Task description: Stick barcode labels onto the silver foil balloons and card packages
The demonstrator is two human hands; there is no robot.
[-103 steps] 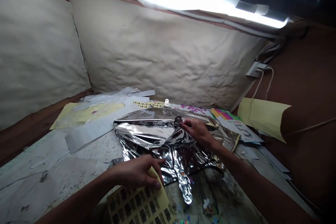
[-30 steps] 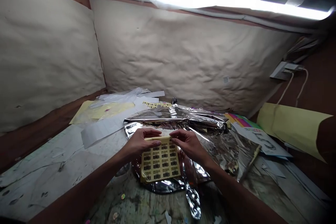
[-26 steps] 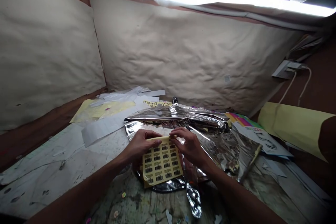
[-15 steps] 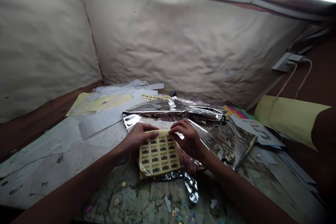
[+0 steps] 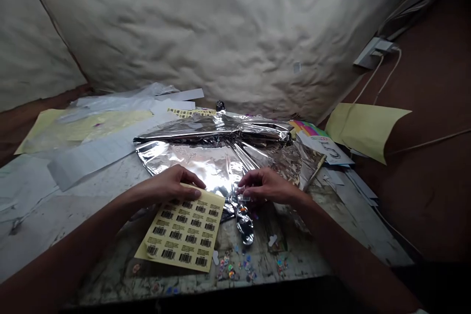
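My left hand [image 5: 167, 187] lies over the top edge of a yellow sheet of barcode labels [image 5: 182, 233], gripping it against the table. My right hand [image 5: 263, 186] sits above the narrow neck of a crumpled silver foil balloon [image 5: 206, 164], its fingertips pinching a small pale piece [image 5: 243, 197], probably a label. The balloon's twisted foil tail [image 5: 245, 225] runs down between my hands. The hands do not touch each other.
Sequin-like confetti [image 5: 235, 267] lies below the foil tail on the stained tabletop [image 5: 73, 216]. White paper strips [image 5: 91, 154] and yellow sheets [image 5: 81, 125] lie left of the balloon. A colourful card with a printed 5 [image 5: 324, 147] lies to the right, near a wall socket with cables [image 5: 371, 51].
The label sheet has gone from being held up in both hands to lying flat under my left hand. My right hand has moved right to the foil tail. The view has tilted downward.
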